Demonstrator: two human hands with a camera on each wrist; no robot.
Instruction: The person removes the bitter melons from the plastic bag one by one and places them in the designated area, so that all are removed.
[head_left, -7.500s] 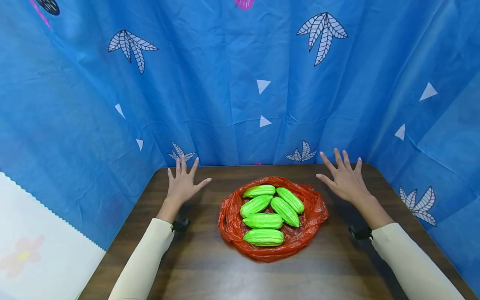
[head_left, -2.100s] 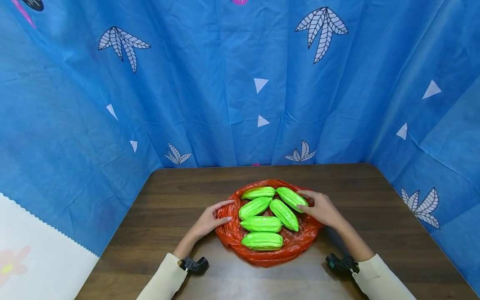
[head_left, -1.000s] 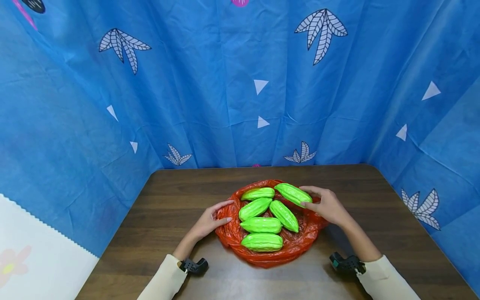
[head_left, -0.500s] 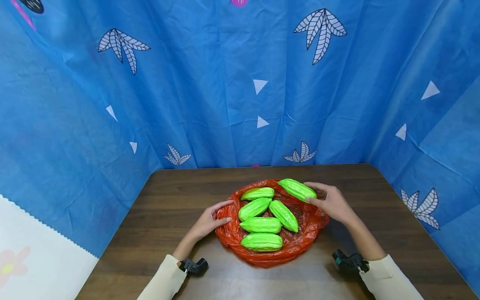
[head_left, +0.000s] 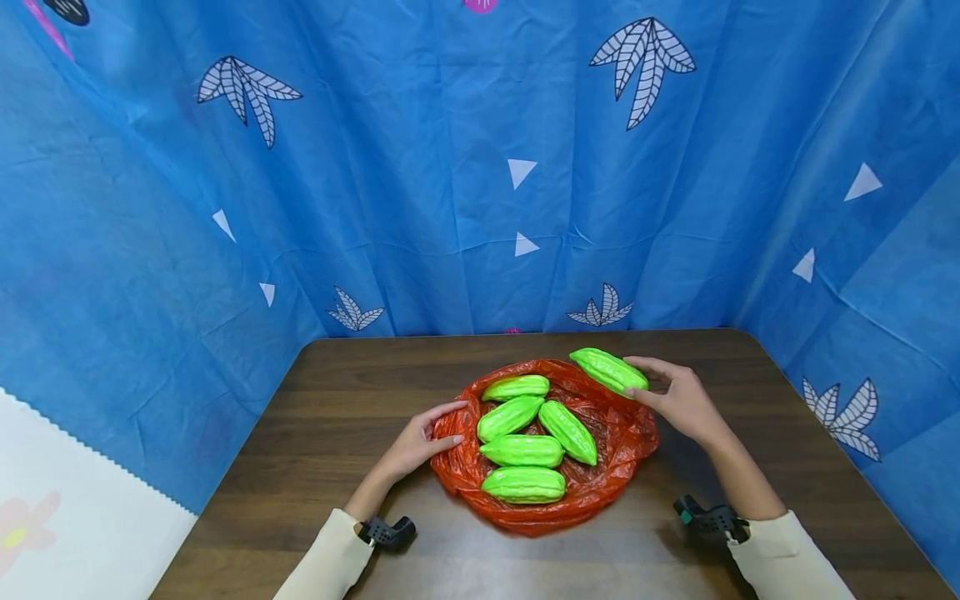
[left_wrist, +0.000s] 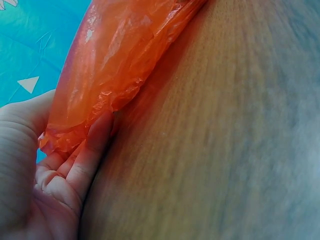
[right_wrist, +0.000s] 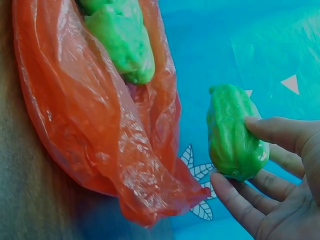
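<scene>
A red plastic bag [head_left: 536, 523], its mouth rolled wide, stands on the table with several green, ridged bitter melons inside, such as the front bitter melon [head_left: 523, 484]. At the bag's left side my left hand [head_left: 412, 446] grips the rim; in the left wrist view, red plastic [left_wrist: 115, 55] passes between thumb and fingers. Above the bag's back right edge, my right hand [head_left: 678, 400] holds another bitter melon [head_left: 606, 369] by its near end. The right wrist view shows the thumb on one side of this raised bitter melon [right_wrist: 234, 132] and fingers beneath, apart from the bag.
The dark wooden table [head_left: 360, 379] extends around the bag on all sides. A blue patterned curtain [head_left: 480, 183] rises behind the table's back edge and along both sides. White cloth [head_left: 82, 492] hangs at the lower left.
My right hand has taken hold of the back-right bitter melon and lifted it up and rightward, out of the bag. My left hand moved to the bag's rim earlier and has stayed there.
</scene>
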